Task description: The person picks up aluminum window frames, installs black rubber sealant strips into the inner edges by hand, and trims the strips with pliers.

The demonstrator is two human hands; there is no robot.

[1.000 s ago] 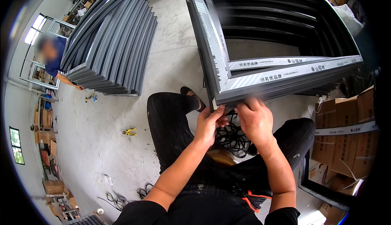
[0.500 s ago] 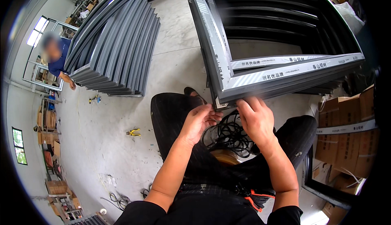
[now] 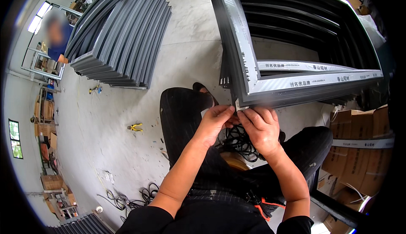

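Note:
Both hands meet at the near left corner of a dark window frame (image 3: pixel 308 83), the top one of a stack, its faces covered with printed white film. My left hand (image 3: pixel 216 126) is closed in a pinch just below the corner; whatever sits between its fingers is too small to make out. My right hand (image 3: pixel 260 128) presses curled fingers against the frame's lower edge, thumb side toward the left hand, and its grip is hidden. A small pale piece (image 3: pixel 240 105) shows at the corner between the hands. Beneath them, between my legs, lies a coil of thin black strip (image 3: pixel 241 143).
Another stack of dark frames (image 3: pixel 127 43) stands at the far left, with a person (image 3: pixel 59 35) beside it. Yellow-handled pliers (image 3: pixel 135 127) and black cable (image 3: pixel 127 202) lie on the floor. Cardboard boxes (image 3: pixel 355 162) are piled at the right. Orange-handled tools (image 3: pixel 266 208) rest by my waist.
My hands have drawn closer together at the frame's corner, the right shifting toward the left. The view has moved, so the frames sit farther right. The person at the left has raised an arm.

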